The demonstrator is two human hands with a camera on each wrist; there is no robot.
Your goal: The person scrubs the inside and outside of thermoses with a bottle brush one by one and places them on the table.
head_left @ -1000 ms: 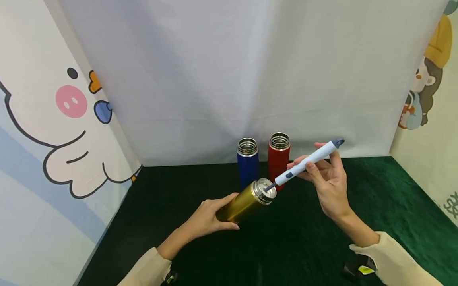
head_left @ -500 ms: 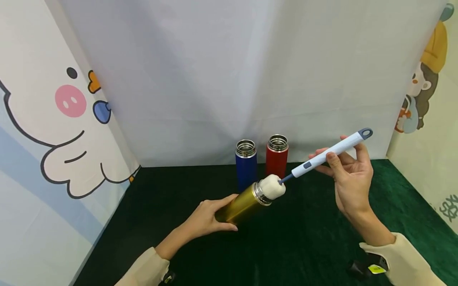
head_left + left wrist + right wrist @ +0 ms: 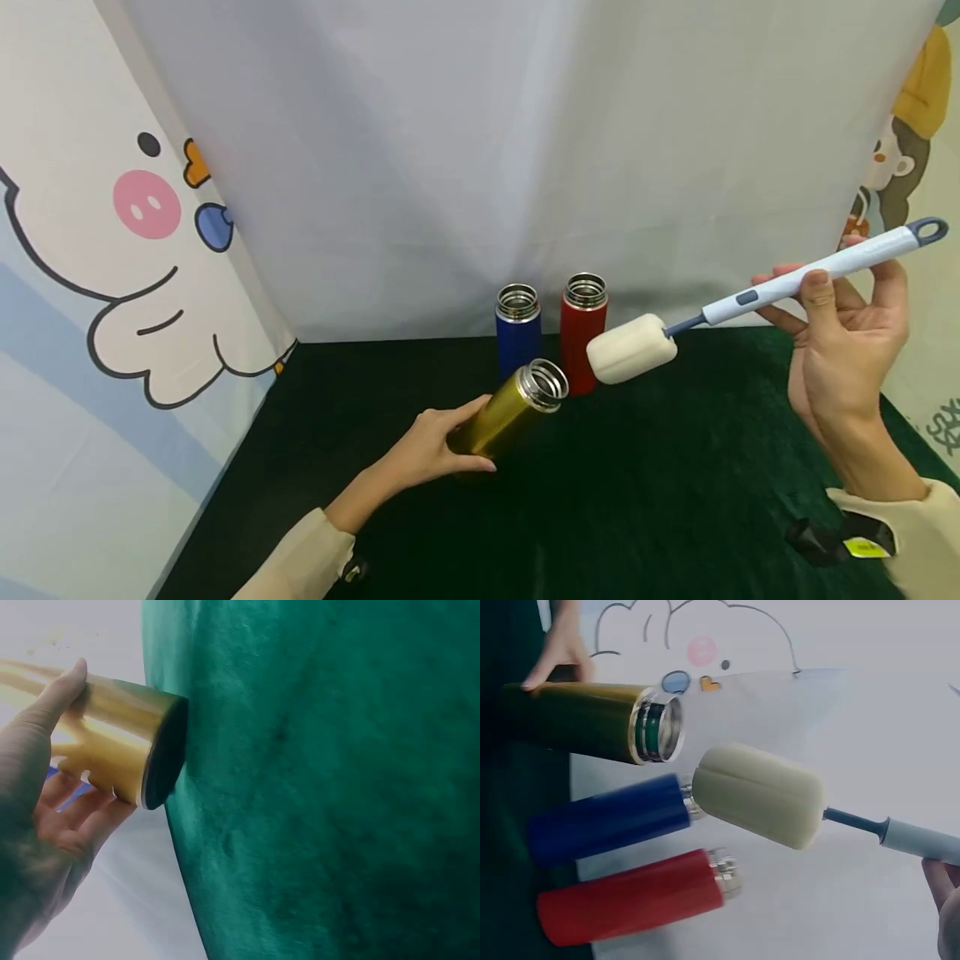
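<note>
My left hand grips a gold thermos bottle low on its body, tilted so its open steel mouth points up and to the right. In the left wrist view the bottle's dark base shows, with thumb and fingers wrapped round the gold wall. Over on the right, my right hand pinches the pale blue handle of a bottle brush between thumb and fingers. Its white sponge head is in the air, apart from the gold bottle's mouth; the right wrist view shows the whole sponge.
Behind the gold bottle, a blue thermos bottle and a red thermos bottle stand upright and lidless on the dark green cloth. A pale curtain hangs behind them, and a printed cartoon panel stands at the left.
The sponge head has come out of the gold bottle as my right hand drew the brush up and to the right. My left hand has kept its grip on the bottle, nearly still.
</note>
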